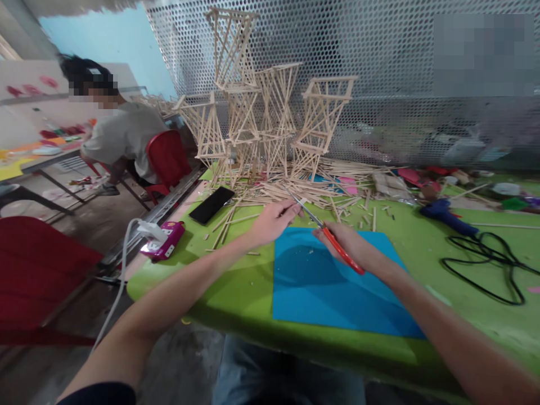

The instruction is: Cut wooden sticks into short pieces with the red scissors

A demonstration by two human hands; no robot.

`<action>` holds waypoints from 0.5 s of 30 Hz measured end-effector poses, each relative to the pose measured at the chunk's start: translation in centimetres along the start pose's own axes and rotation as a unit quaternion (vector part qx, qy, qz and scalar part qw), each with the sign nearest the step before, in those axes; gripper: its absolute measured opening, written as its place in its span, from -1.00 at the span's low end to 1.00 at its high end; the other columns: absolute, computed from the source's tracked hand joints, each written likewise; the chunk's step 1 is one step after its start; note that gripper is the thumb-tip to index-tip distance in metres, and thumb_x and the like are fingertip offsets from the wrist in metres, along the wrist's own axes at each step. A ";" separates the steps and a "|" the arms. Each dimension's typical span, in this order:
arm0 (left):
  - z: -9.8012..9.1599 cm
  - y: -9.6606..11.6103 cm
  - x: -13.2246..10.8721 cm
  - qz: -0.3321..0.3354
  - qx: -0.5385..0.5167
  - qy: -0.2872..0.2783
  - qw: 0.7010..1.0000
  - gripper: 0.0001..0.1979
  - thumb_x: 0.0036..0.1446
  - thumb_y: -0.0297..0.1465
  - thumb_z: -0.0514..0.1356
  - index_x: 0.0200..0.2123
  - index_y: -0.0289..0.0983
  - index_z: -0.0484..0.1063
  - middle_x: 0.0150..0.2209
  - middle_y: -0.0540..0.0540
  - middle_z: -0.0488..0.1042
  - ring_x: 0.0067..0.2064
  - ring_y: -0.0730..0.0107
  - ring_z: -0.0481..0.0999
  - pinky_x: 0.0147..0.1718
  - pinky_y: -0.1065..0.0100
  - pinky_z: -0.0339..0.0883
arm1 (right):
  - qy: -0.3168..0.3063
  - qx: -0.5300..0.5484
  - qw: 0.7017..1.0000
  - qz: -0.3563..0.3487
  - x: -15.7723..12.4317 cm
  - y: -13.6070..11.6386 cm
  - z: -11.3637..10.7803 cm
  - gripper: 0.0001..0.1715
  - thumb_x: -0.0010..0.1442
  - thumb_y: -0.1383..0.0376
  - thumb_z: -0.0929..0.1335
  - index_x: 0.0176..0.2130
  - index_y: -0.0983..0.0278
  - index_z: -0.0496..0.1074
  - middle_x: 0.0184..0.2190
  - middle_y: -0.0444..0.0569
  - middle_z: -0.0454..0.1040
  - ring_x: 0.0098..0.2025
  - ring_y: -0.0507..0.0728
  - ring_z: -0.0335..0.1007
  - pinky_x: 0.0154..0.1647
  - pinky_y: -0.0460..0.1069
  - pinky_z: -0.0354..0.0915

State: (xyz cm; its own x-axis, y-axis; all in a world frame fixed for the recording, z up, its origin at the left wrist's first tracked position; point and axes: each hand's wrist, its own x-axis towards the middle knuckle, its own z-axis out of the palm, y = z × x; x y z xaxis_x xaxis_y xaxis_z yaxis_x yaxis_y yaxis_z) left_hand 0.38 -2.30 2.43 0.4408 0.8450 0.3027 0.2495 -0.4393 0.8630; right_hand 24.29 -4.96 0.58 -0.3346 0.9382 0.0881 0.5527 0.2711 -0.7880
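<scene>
My right hand [348,244] grips a pair of scissors [311,212] by the red handles, with the metal blades pointing up and left. Close by the blades, my left hand [276,222] is closed in a pinch; what its fingertips hold is too small to make out. Both hands are above the far edge of a blue sheet [333,292], which has a few tiny scraps on it. Just beyond them lies a heap of thin wooden sticks [278,191]. Several lattice towers of sticks [242,112] stand behind the heap.
A black phone [211,205] and a purple power strip [164,242] lie left on the green tabletop [236,287]. At right are a blue glue gun [449,216] and its black cord. A perforated metal screen [379,56] rises behind. Another person [122,135] sits at left.
</scene>
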 end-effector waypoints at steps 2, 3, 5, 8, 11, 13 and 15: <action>0.2 -0.1 0.0 -0.001 -0.019 0.002 1.000 -0.55 0.45 -0.06 0.10 -0.21 -0.32 0.55 -0.54 0.08 0.25 -0.52 0.52 0.22 -0.50 0.45 0.06 | -0.027 -0.021 0.999 -0.004 0.0 -0.4 -0.5 -0.44 0.26 -0.18 0.43 -0.43 0.17 0.28 -0.58 -0.18 0.26 -0.54 0.06 0.17 -0.56 -0.01 0.11; 0.2 -0.1 0.0 -0.002 -0.024 0.003 1.000 -0.55 0.44 -0.05 0.11 -0.22 -0.32 0.54 -0.54 0.08 0.24 -0.51 0.52 0.22 -0.50 0.45 0.06 | -0.042 -0.026 0.999 -0.007 -0.1 -0.6 -0.7 -0.44 0.26 -0.18 0.43 -0.41 0.17 0.27 -0.56 -0.19 0.26 -0.52 0.06 0.18 -0.53 -0.01 0.12; 0.4 0.0 -0.1 -0.004 -0.032 0.006 0.999 -0.55 0.43 -0.06 0.11 -0.25 -0.31 0.53 -0.55 0.08 0.23 -0.51 0.52 0.22 -0.50 0.45 0.07 | -0.058 -0.031 0.998 -0.014 -0.4 -1.0 -1.1 -0.45 0.30 -0.19 0.40 -0.38 0.17 0.27 -0.52 -0.18 0.27 -0.49 0.08 0.22 -0.49 -0.01 0.16; 0.6 0.3 -0.3 -0.012 -0.041 0.005 0.999 -0.56 0.42 -0.06 0.12 -0.26 -0.31 0.52 -0.55 0.08 0.23 -0.52 0.52 0.20 -0.51 0.45 0.04 | -0.066 -0.040 0.997 -0.022 -1.0 -1.0 -1.2 -0.51 0.37 -0.13 0.34 -0.36 0.16 0.27 -0.49 -0.14 0.33 -0.45 0.12 0.29 -0.44 0.03 0.24; 0.7 0.2 -0.3 -0.016 -0.050 0.000 0.999 -0.55 0.41 -0.03 0.13 -0.26 -0.31 0.52 -0.56 0.09 0.21 -0.53 0.53 0.18 -0.52 0.45 0.02 | -0.053 -0.069 0.995 -0.046 -1.5 -0.2 -1.0 -0.62 0.43 0.00 0.30 -0.35 0.13 0.23 -0.48 -0.11 0.39 -0.43 0.15 0.34 -0.38 0.05 0.29; 0.7 0.0 -0.3 -0.019 -0.061 -0.006 0.998 -0.52 0.40 0.00 0.13 -0.26 -0.31 0.51 -0.57 0.10 0.17 -0.54 0.53 0.16 -0.53 0.45 0.02 | -0.050 -0.089 0.993 -0.064 -1.7 0.4 -1.0 -0.70 0.45 0.10 0.26 -0.33 0.13 0.22 -0.46 -0.10 0.43 -0.43 0.16 0.37 -0.35 0.06 0.31; 0.8 -0.2 -0.2 -0.025 -0.074 -0.010 0.997 -0.49 0.38 0.05 0.14 -0.26 -0.31 0.50 -0.58 0.12 0.13 -0.55 0.54 0.14 -0.54 0.45 0.01 | -0.059 -0.104 0.990 -0.071 -1.8 0.8 -1.1 -0.76 0.43 0.18 0.24 -0.33 0.13 0.21 -0.46 -0.09 0.45 -0.45 0.16 0.38 -0.35 0.07 0.30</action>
State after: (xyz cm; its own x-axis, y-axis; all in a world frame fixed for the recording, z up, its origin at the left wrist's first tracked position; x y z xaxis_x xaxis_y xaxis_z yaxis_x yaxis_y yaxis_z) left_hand 0.88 -2.63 1.86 0.4488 0.8575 0.2516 0.1417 -0.3462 0.9274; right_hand 26.20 -6.15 0.49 -0.5000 0.8594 0.1068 0.6352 0.4478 -0.6292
